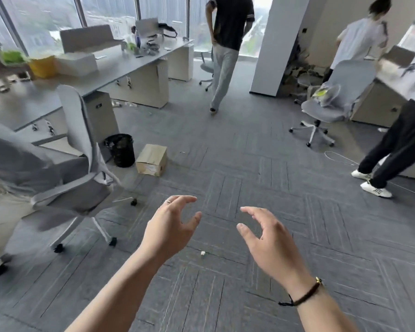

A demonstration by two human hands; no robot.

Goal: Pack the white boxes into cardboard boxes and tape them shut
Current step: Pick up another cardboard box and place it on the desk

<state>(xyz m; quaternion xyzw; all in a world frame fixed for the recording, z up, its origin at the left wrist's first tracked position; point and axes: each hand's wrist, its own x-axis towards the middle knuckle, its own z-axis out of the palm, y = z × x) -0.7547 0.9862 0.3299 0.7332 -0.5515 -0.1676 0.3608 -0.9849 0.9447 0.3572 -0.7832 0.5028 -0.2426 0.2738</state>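
Above the grey carpet, the left hand (171, 226) and right hand (268, 238) hover loosely spread, holding nothing. A cardboard box (152, 159) lies ahead, left of both hands; apparently fetching it comes next, requiring a forward reach.

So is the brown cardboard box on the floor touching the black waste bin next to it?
Apart. The head view shows a strip of grey carpet between the brown cardboard box and the black waste bin.

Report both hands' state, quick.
Left hand: open, fingers loosely curled, holding nothing.
Right hand: open, fingers loosely curled, holding nothing.
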